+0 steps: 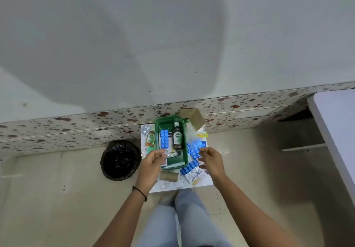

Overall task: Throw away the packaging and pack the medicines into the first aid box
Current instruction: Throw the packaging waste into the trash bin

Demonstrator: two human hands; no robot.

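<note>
A green first aid box (184, 131) stands open on a small white table (207, 183). Inside it lie a blue blister strip (164, 139), a dark antiseptic bottle (177, 136) and a silver strip (171, 154). My left hand (153, 159) hovers over the box's near left corner, fingers apart, holding nothing. My right hand (212, 160) hangs just right of the box above several blue blister strips (194, 147), fingers loosely spread and empty. Another blue strip (191, 167) and a silver foil strip (194, 175) lie beneath that hand. A small orange bottle (150, 138) rests left of the box.
A black-lined waste bin (120, 160) stands on the floor left of the table. A brown cardboard box (194, 117) leans at the wall behind the green box. A cardboard tube (169, 176) lies at the table's front. A white table edge (334, 121) is at right.
</note>
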